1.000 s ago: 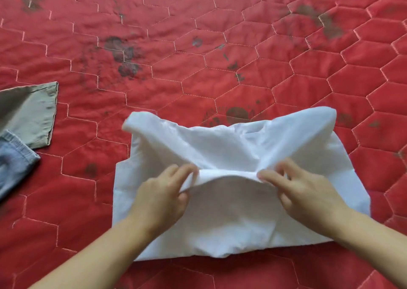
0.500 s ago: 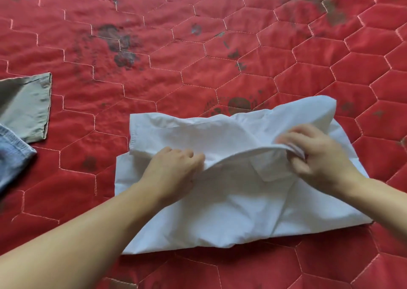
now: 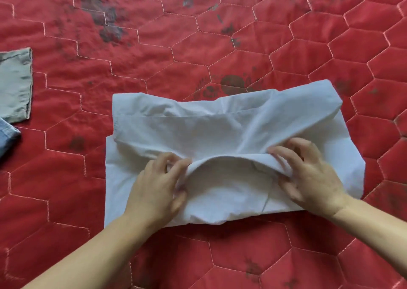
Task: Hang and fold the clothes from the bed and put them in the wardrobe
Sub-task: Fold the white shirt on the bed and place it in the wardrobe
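A white garment lies partly folded on the red quilted bed, in the middle of the head view. Its upper layer is doubled over toward me and arches up in a raised fold between my hands. My left hand pinches the left end of that fold, fingers curled over the cloth. My right hand grips the right end, fingers bunched into the fabric. Both hands sit on the lower half of the garment, about a hand's width apart.
At the left edge lies a grey-green garment, and just below it a piece of blue denim. The quilt carries dark printed patches. Bare quilt surrounds the white garment on the far, right and near sides.
Both hands have drawn the folded edge toward me, from the garment's far half to its lower half. My right hand came down and left; the fold's top layer now lies flatter behind the hands.
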The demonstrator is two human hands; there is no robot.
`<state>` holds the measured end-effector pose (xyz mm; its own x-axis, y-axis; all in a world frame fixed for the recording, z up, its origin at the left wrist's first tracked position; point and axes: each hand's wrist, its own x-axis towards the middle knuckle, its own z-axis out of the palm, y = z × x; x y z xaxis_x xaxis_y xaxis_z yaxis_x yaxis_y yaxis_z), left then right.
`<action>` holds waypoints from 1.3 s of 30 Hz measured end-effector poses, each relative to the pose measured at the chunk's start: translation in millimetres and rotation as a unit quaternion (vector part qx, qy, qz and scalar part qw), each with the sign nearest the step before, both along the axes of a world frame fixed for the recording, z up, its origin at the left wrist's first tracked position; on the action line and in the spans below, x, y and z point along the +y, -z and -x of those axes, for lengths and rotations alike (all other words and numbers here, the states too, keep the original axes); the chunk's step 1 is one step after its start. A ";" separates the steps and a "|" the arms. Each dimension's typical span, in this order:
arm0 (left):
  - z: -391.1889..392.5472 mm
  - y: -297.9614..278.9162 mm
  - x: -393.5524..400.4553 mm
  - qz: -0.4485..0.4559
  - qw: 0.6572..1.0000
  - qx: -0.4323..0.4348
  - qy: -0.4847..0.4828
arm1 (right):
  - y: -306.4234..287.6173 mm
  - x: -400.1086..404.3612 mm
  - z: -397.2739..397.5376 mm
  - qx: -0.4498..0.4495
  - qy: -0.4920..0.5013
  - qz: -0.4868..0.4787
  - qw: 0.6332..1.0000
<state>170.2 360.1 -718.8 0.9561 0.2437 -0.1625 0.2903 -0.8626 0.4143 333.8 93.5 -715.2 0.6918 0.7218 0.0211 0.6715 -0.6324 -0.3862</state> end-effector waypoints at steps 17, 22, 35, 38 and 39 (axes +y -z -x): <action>-31.1 -19.4 -18.9 0.623 0.579 -0.016 -0.525 | -19.0 30.5 3.9 0.548 0.398 -0.396 0.621; -3.6 -16.0 -26.5 0.636 0.621 0.037 -0.457 | -16.2 1.6 2.9 0.619 0.356 -0.360 0.600; 14.5 -10.0 -17.0 0.513 0.734 0.108 -0.433 | -13.0 -1.3 -5.9 0.476 0.397 -0.118 0.776; 19.5 -11.1 -16.0 0.585 0.671 0.096 -0.445 | -17.8 -2.8 -4.9 0.518 0.377 -0.179 0.747; 21.8 -9.8 -16.5 0.540 0.708 0.111 -0.441 | -16.5 -5.9 -2.3 0.523 0.374 -0.176 0.745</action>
<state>148.4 343.6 -709.0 0.4314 0.3498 -0.8316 0.6801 0.4796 0.5545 336.1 87.6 -698.7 0.6686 0.2024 -0.7156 -0.6032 -0.4152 -0.6810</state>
